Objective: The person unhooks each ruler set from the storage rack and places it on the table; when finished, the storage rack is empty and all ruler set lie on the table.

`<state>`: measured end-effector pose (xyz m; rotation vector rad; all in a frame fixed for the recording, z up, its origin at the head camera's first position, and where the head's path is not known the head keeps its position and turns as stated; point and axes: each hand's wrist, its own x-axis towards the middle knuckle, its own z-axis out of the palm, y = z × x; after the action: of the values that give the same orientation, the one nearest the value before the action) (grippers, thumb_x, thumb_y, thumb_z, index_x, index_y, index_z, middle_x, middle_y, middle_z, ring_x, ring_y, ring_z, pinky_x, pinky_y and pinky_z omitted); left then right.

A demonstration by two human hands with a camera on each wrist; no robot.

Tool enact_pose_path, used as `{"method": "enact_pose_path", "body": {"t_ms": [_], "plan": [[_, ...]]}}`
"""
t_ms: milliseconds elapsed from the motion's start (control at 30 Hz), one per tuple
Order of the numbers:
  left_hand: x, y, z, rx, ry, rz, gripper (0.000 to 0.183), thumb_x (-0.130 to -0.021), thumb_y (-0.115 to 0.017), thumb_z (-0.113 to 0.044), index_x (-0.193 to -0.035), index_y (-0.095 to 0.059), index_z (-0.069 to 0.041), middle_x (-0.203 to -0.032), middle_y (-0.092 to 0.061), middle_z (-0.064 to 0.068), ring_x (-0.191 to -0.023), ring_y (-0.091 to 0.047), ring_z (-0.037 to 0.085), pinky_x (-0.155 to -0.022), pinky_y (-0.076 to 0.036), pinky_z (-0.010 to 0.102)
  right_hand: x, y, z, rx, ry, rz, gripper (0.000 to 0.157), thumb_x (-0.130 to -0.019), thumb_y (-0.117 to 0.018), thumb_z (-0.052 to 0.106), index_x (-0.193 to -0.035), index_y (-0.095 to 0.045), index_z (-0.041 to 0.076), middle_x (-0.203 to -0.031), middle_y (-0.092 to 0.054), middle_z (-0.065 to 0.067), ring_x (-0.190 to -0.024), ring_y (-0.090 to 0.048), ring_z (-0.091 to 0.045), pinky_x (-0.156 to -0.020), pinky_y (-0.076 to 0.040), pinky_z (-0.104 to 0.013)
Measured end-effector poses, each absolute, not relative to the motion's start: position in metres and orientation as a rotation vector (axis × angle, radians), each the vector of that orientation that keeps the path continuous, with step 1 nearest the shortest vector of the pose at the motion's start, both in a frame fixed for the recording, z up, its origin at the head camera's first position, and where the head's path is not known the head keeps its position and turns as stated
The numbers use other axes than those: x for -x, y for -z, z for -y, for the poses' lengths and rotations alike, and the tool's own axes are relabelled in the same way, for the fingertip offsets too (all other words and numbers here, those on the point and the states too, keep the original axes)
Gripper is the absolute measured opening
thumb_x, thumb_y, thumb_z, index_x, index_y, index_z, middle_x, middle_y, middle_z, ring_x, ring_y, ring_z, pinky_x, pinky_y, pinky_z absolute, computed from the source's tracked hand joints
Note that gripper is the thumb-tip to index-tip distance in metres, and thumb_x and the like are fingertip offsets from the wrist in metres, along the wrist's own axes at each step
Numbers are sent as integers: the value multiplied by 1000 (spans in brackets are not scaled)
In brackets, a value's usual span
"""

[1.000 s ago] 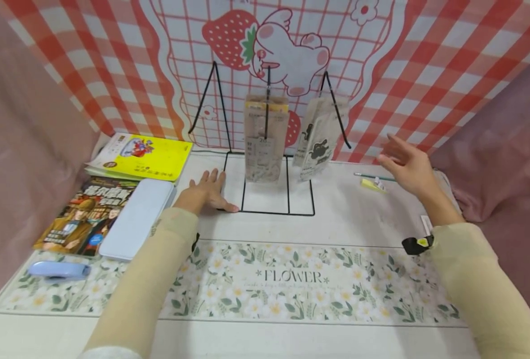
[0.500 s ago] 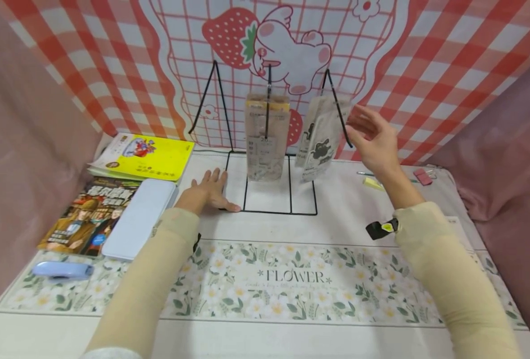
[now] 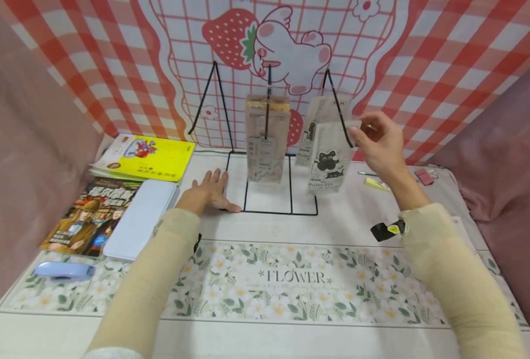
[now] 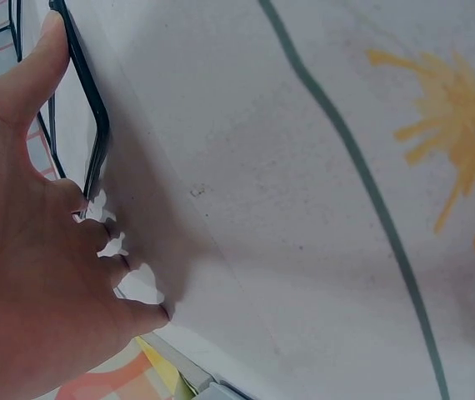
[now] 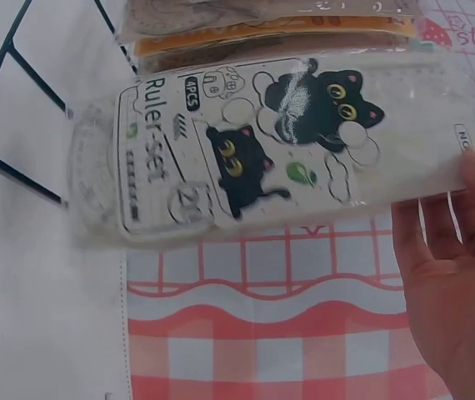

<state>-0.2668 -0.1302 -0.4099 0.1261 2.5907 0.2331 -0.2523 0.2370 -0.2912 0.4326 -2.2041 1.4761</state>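
My right hand (image 3: 382,142) pinches a clear ruler-set pack (image 3: 330,159) by its top corner, beside the front end of the right hook of a black wire display rack (image 3: 269,213). Black cats and the words "Ruler-set" show on the pack (image 5: 246,150) in the right wrist view. A similar pack (image 3: 307,133) hangs behind it on the same hook. Thin clear packs (image 3: 265,159) with a yellow top strip hang from the middle hook; the left hook (image 3: 200,102) bears nothing. My left hand (image 3: 208,192) lies with fingers spread over the left side of the rack's base.
On the left lie a yellow book (image 3: 161,154), a dark-covered magazine (image 3: 74,219), a pale blue flat case (image 3: 141,219) and a small blue rounded object (image 3: 65,269). A yellow item (image 3: 375,184) and a pink item (image 3: 423,176) lie at right. A checked cloth (image 3: 126,75) hangs behind.
My right hand has come left from the table's right side to the right hook and taken hold of the front ruler-set pack, which has come forward and lower. The left hand stays put.
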Motion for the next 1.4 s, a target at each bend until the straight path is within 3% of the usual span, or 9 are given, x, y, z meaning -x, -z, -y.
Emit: {"method": "enact_pose_path", "body": {"t_ms": [300,667,867,1233,1400], "plan": [[268,410,131,-138,-233,-2583,119,-78,-65,-67,-156,8,-13,-164,17,13,-153,14,35,-122,2,65,227,280,-245,-497,-1420,2362,15,-90,-66,7,-103,-64,13,-86,-60,14,-72,-60,0,-66,-53,-11],[267,410,128,-134,-241,-2586,119,-78,-65,-66,-156,7,-13,-164,16,13,-153,13,36,-122,2,65,198,274,-261,-708,-1561,2337,18,-85,-67,-5,-97,-64,8,-80,-68,11,-65,-66,-3,-62,-56,-14],[266,409,129,-136,-242,-2586,119,-78,-66,-66,-156,7,-12,-164,15,13,-153,12,36,-122,2,65,188,274,-270,-886,-1659,2291,15,-83,-66,-11,-92,-62,0,-77,-68,5,-61,-66,-7,-58,-55,-16],[266,410,129,-147,-261,-2579,120,-77,-65,-67,-156,7,-12,-164,16,13,-153,13,36,-121,2,65,194,315,-354,-277,-1428,2835,15,-89,-67,6,-100,-63,16,-80,-64,19,-69,-65,0,-59,-58,-25],[266,408,130,-151,-253,-2578,120,-78,-65,-67,-156,8,-12,-164,17,14,-153,13,36,-121,2,66,195,339,-402,-210,-1435,2923,16,-90,-65,5,-102,-60,12,-82,-63,20,-69,-63,0,-58,-58,-25]]}}
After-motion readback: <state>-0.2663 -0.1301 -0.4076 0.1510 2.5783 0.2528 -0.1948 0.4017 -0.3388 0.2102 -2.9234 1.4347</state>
